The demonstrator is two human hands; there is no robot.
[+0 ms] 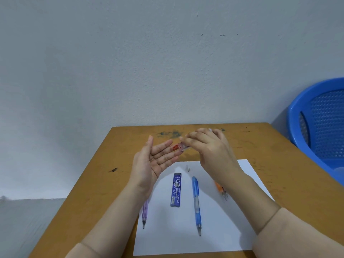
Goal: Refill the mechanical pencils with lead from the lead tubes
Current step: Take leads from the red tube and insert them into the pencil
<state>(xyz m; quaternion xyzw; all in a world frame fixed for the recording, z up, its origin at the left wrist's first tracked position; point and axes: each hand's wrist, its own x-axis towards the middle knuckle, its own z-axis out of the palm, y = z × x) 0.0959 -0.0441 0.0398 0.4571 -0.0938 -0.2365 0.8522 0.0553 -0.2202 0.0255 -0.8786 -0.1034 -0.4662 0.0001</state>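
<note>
My right hand (212, 151) is raised above the table and grips a clear lead tube with a red end (180, 147), tilted toward my left palm. My left hand (156, 162) is held open, palm up and fingers straight, just below the tube's red end. On the white paper (219, 237) lie a blue lead tube (176, 189), a blue mechanical pencil (196, 203), a purple mechanical pencil (144, 215) partly hidden by my left wrist, and an orange pencil (221, 190) partly hidden by my right forearm. A small pale cap (188, 168) lies near the paper's far edge.
The paper lies on a small brown wooden table (96, 183) pushed against a grey wall. A blue plastic basket chair (320, 127) stands at the right, beside the table's far right corner. The table's left edge drops to the floor.
</note>
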